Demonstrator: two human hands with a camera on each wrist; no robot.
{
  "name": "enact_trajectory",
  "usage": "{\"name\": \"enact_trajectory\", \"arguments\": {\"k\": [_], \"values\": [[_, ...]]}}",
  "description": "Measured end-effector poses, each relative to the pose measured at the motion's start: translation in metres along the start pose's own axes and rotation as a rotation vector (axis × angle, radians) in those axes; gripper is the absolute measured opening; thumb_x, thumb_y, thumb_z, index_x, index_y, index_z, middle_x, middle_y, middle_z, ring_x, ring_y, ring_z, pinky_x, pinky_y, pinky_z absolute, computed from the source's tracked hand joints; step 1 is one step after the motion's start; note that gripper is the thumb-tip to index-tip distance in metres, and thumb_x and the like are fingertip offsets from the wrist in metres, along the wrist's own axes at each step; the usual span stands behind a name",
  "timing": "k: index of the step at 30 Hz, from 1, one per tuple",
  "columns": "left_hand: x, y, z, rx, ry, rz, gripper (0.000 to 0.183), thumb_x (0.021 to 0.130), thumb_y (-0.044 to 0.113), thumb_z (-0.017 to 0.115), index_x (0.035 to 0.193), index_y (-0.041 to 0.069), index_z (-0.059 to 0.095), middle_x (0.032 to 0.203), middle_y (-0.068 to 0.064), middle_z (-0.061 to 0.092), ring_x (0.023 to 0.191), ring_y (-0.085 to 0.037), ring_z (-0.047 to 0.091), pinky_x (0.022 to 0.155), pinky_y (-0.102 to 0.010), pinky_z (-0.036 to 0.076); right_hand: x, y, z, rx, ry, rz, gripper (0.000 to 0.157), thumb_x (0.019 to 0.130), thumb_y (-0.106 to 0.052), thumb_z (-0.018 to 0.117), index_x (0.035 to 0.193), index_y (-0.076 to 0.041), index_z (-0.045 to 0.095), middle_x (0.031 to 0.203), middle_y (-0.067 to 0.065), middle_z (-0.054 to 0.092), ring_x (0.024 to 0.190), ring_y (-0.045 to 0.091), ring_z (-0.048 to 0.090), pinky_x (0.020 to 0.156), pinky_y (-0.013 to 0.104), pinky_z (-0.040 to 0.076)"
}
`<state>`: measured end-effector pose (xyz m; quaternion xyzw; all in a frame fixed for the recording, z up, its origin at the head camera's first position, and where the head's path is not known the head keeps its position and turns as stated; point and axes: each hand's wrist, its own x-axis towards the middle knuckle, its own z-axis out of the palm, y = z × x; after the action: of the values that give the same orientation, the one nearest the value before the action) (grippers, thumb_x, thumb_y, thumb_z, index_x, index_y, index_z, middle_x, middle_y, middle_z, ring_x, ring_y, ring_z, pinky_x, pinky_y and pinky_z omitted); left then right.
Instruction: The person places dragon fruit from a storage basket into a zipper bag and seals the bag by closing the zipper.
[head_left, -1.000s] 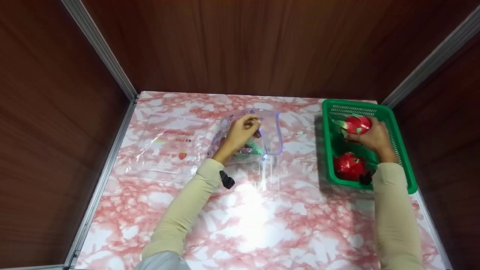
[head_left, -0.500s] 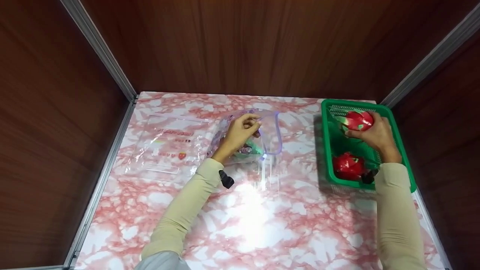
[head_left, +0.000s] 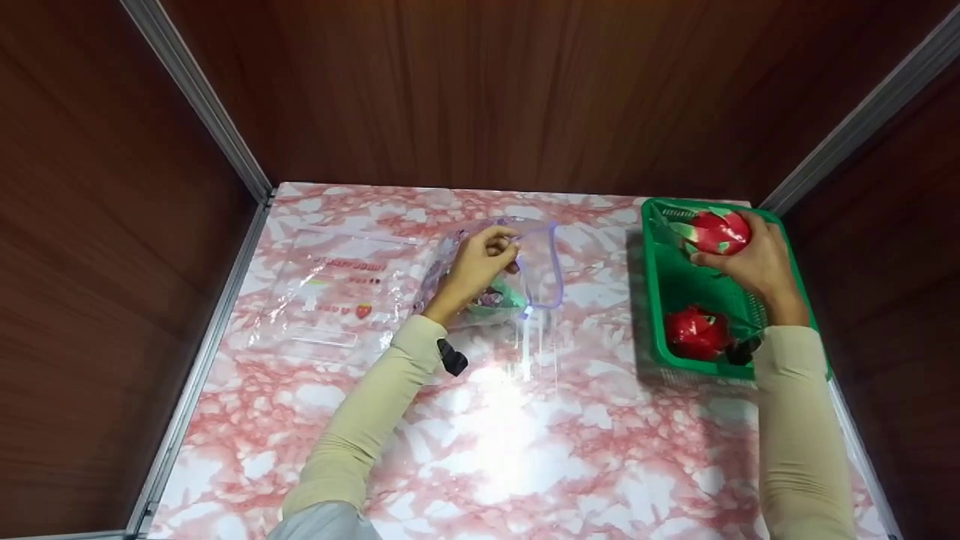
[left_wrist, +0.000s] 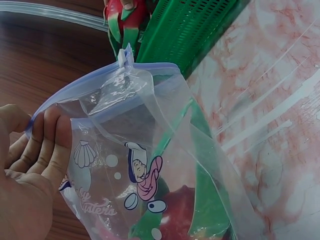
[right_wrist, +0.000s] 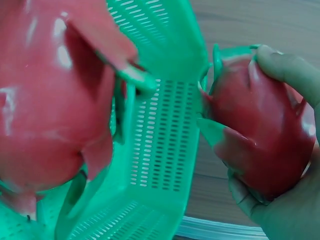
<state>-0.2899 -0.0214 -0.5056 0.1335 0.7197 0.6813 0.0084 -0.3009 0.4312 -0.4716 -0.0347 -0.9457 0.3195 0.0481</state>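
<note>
My right hand [head_left: 765, 266] grips a red dragon fruit [head_left: 716, 231] with green-tipped scales, over the far part of the green basket [head_left: 652, 300]. The right wrist view shows the thumb and fingers curled around that held dragon fruit [right_wrist: 260, 125]. A second dragon fruit [head_left: 697, 332] lies in the basket's near end. At the middle of the table, my left hand [head_left: 480, 266] pinches the mouth of a clear zip bag [head_left: 544, 266] with a purple edge. Up close, the bag [left_wrist: 115, 165] has cartoon prints and stands partly open. Inside it sits another dragon fruit [left_wrist: 180, 212], partly covered by the prints.
A flat clear bag [head_left: 330, 292] with red print lies left of the left hand. Dark wood-look walls [head_left: 480, 97] with metal edge strips [head_left: 202, 112] enclose the back and sides of the red-and-white marbled table [head_left: 585, 450].
My right hand has lifted the dragon fruit and shifted slightly away and to the right above the basket. The left hand stays at the zip bag almost unmoved.
</note>
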Motion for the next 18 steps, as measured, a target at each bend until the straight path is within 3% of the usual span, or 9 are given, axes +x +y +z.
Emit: {"name": "enact_trajectory", "arguments": {"k": [3, 9, 15, 18], "values": [[0.001, 0.000, 0.000, 0.003, 0.001, -0.001, 0.026, 0.104, 0.005, 0.067, 0.127, -0.007, 0.068, 0.093, -0.010, 0.072, 0.070, -0.010, 0.070, 0.073, -0.028, 0.066, -0.001, -0.006, -0.001, 0.006, 0.000, -0.007, 0.107, 0.084, -0.046, 0.091, 0.165, -0.010, 0.032, 0.156, 0.033, 0.039, 0.139, 0.050, 0.039, 0.112, 0.073, 0.045], [0.002, 0.001, 0.000, 0.010, -0.002, 0.007, 0.024, 0.105, 0.005, 0.065, 0.126, -0.006, 0.068, 0.099, -0.025, 0.071, 0.069, -0.010, 0.070, 0.073, -0.029, 0.066, -0.001, -0.013, 0.000, 0.018, -0.008, -0.017, 0.105, 0.085, -0.046, 0.090, 0.165, -0.010, 0.032, 0.155, 0.033, 0.039, 0.138, 0.051, 0.039, 0.110, 0.074, 0.047], [0.002, 0.001, -0.001, 0.022, -0.005, 0.009, 0.025, 0.105, 0.003, 0.064, 0.127, -0.007, 0.067, 0.095, -0.015, 0.072, 0.070, -0.010, 0.070, 0.074, -0.030, 0.066, -0.002, -0.020, 0.003, 0.024, -0.009, -0.027, 0.104, 0.084, -0.048, 0.090, 0.164, -0.011, 0.034, 0.152, 0.032, 0.041, 0.137, 0.050, 0.041, 0.108, 0.072, 0.048], [0.001, 0.001, -0.001, 0.027, -0.011, 0.007, 0.025, 0.106, 0.005, 0.064, 0.128, -0.006, 0.067, 0.100, -0.022, 0.071, 0.071, -0.010, 0.071, 0.076, -0.033, 0.067, -0.003, -0.024, 0.004, 0.030, -0.014, -0.045, 0.103, 0.085, -0.047, 0.090, 0.164, -0.011, 0.034, 0.153, 0.031, 0.042, 0.138, 0.049, 0.040, 0.108, 0.072, 0.048]]}}
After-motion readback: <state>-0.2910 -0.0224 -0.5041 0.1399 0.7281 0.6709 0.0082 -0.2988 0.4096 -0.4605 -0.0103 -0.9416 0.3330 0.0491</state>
